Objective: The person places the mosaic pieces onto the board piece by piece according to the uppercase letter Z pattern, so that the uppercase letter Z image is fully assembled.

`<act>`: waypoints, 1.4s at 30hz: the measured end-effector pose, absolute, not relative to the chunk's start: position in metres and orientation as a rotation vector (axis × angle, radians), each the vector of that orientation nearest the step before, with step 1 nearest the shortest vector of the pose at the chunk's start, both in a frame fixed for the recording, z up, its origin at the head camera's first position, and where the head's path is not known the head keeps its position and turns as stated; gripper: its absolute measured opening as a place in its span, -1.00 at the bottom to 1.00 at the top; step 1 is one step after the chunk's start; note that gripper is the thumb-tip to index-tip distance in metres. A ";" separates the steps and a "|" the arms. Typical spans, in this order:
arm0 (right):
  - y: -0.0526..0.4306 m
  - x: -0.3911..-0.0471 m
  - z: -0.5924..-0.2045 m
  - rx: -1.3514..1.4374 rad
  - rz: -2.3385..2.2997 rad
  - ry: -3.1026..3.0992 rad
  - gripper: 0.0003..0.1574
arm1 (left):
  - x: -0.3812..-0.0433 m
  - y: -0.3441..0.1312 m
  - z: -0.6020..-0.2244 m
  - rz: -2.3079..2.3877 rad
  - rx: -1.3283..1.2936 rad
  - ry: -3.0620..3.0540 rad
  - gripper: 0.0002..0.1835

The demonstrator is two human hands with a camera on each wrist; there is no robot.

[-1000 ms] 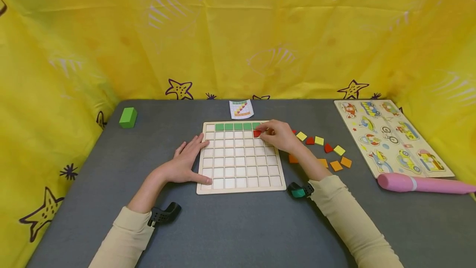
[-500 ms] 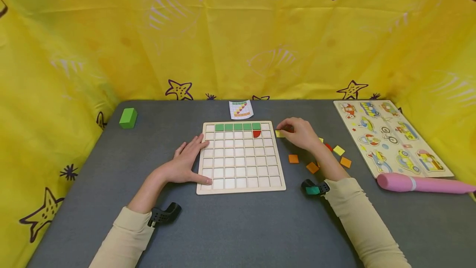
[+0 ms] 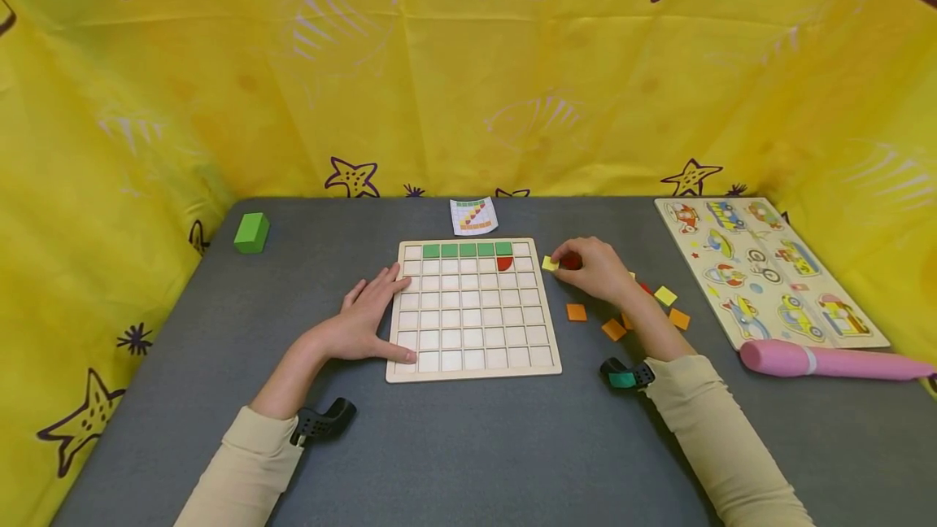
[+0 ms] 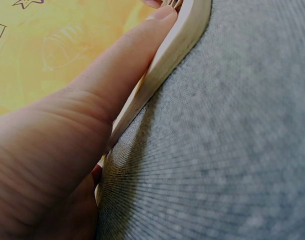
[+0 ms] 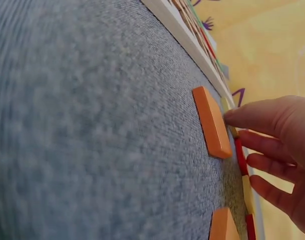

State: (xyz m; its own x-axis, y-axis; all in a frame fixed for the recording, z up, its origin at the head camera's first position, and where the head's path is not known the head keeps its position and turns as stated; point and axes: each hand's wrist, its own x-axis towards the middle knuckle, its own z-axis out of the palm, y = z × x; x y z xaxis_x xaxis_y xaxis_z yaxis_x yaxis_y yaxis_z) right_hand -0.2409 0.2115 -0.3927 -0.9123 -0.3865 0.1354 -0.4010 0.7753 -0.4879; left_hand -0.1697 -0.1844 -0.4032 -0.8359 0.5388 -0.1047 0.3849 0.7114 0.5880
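A light wooden grid board (image 3: 472, 318) lies mid-table, with several green tiles (image 3: 468, 250) along its top row and a red rounded piece (image 3: 504, 263) just below them. My left hand (image 3: 362, 322) rests on its left edge, fingers spread; the left wrist view has the thumb (image 4: 127, 65) lying along the rim. Just off the board's upper right edge, my right hand (image 3: 596, 268) pinches a small yellow square tile (image 3: 550, 264) between thumb and fingers. A red piece (image 3: 572, 260) sits under that hand, partly hidden. In the right wrist view an orange tile (image 5: 211, 122) lies near the thumb.
Right of the board lie orange tiles (image 3: 576, 313) and more yellow tiles (image 3: 665, 296), some behind the forearm. A pattern card (image 3: 473, 216) lies beyond the board. Further right are a vehicle puzzle (image 3: 779, 271) and a pink cylindrical object (image 3: 838, 362); a green block (image 3: 252, 233) stands far left.
My right hand has left the red rounded piece on the board and moved right to the yellow tile, which has turned slightly in its fingers. The left hand has stayed put.
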 end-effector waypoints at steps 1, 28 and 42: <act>0.211 -0.241 -0.393 0.637 0.824 -2.931 -0.75 | -0.170 -0.185 -0.403 0.823 0.730 2.650 0.25; 0.135 -0.247 -0.391 0.823 1.119 -2.817 -0.90 | -0.170 -0.185 -0.405 0.822 0.724 2.646 0.26; 0.130 -0.249 -0.396 1.010 0.984 -2.790 -0.91 | -0.170 -0.186 -0.405 0.831 0.731 2.645 0.26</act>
